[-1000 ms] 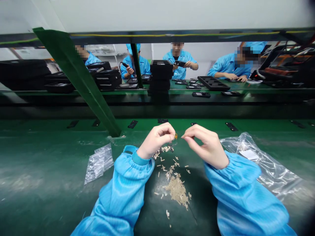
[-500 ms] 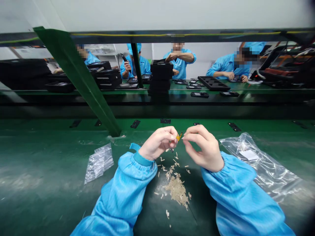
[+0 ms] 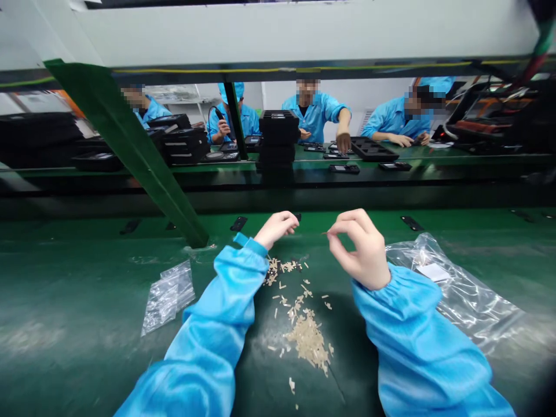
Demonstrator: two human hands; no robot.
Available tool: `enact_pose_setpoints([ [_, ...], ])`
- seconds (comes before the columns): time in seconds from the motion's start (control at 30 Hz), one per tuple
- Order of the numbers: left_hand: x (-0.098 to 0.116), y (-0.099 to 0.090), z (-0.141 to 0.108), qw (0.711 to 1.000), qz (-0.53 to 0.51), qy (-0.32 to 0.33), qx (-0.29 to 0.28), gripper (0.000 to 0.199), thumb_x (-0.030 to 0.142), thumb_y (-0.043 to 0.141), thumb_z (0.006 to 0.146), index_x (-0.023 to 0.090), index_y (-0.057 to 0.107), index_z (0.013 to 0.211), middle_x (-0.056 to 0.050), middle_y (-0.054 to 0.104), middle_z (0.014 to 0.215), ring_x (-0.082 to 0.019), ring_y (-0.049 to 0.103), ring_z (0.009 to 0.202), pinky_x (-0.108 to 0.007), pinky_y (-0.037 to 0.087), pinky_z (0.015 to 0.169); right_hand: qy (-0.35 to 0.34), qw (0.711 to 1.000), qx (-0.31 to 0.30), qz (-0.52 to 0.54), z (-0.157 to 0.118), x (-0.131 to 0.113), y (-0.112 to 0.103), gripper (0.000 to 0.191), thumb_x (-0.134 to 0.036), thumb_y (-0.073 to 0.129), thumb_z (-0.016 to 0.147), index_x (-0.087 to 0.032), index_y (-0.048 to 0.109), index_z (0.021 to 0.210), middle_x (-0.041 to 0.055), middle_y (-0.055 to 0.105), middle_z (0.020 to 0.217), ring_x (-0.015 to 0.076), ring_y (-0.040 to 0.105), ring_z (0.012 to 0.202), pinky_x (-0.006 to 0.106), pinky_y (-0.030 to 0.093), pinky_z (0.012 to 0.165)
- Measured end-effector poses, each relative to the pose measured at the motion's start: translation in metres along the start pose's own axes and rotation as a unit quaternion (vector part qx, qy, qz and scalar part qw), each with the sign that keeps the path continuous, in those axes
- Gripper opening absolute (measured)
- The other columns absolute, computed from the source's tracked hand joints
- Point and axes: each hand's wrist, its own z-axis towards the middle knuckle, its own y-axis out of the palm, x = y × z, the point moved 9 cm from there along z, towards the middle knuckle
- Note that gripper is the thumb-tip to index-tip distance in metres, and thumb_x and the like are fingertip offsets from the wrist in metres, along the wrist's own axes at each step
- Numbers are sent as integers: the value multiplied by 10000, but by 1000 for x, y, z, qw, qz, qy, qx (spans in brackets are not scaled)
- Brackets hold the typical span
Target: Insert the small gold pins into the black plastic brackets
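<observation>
My right hand (image 3: 358,249) is raised over the bench, thumb and forefinger pinched on a small, thin brownish piece (image 3: 325,233) seen almost edge-on. My left hand (image 3: 277,228) reaches forward with its fingers bent together and pointing right; whatever it holds, if anything, is hidden. Just beyond its fingertips a small black part (image 3: 297,216) is partly covered. Below the hands lies a loose heap of small beige slips (image 3: 309,339). A smaller cluster of pieces (image 3: 273,271), some dark, lies near my left wrist.
Clear plastic bags lie at left (image 3: 169,295) and right (image 3: 452,289) on the green bench (image 3: 87,359). A slanted green post (image 3: 130,156) stands left of my hands. More black parts (image 3: 238,223) line the back. Several co-workers sit beyond, by stacked black trays (image 3: 278,136).
My hands have drawn apart, the left moving left and forward. The orange piece is out of sight at my left fingers; a thin piece shows at my right fingertips. The view has shifted slightly.
</observation>
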Motion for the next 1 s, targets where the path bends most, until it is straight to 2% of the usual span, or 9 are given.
enact_pose_setpoints([
  [0.13,-34,-2,60,985,170,-23,19,281,309,510,872,154,547,1102,-86,567,1123,-188,572,962,-391,497,817,55,996,37,52,5,16,-17,161,-61,515,767,-215,473,742,14,486,721,159,492,672,312,416,597],
  [0.23,-44,9,85,964,266,-15,1,326,312,516,869,154,521,1155,-94,546,1171,-204,564,999,-417,493,836,95,989,55,94,3,30,-27,149,-72,519,780,-210,476,745,16,487,740,161,494,699,318,414,621],
  [0.4,-41,34,103,933,356,-4,-50,332,313,519,867,148,519,1156,-94,551,1159,-204,568,990,-415,497,827,157,968,105,163,-3,52,-46,116,-101,525,805,-206,492,769,15,483,783,145,486,711,289,407,608],
  [0.53,-37,36,104,931,359,-16,-64,323,311,522,866,145,528,1143,-99,554,1151,-199,571,984,-400,498,824,164,963,107,185,-2,53,-48,111,-108,530,803,-204,493,761,12,486,781,139,490,700,278,412,600],
  [0.73,-15,-3,71,970,243,9,30,283,306,513,871,156,550,1108,-85,571,1127,-190,576,969,-390,498,823,161,968,57,183,-1,45,-24,94,-129,517,805,-204,484,758,15,494,775,145,496,697,294,425,627],
  [0.83,17,-21,28,981,147,60,111,246,282,424,905,150,605,1008,-71,607,1041,-159,597,914,-296,487,822,163,968,33,187,0,40,-11,96,-134,521,802,-203,479,751,10,491,750,137,488,660,288,429,606],
  [0.93,48,-24,-26,980,57,104,161,350,351,330,926,146,598,1019,-44,613,872,-121,609,753,-235,501,681,167,968,36,183,-1,33,-7,105,-149,532,809,-201,483,732,12,500,744,142,499,672,289,435,610],
  [0.97,57,-22,-43,979,12,119,168,355,368,328,924,152,597,1011,-21,601,778,-105,598,677,-217,493,624,171,967,43,182,-1,30,-8,107,-156,532,815,-200,487,728,17,509,754,146,508,690,291,439,620],
  [1.0,63,-21,-58,971,-99,136,172,314,373,404,894,150,612,966,-4,582,693,-97,574,604,-208,479,569,176,966,51,183,-2,28,-10,110,-163,530,822,-199,492,725,22,521,767,149,517,707,292,444,630],
])
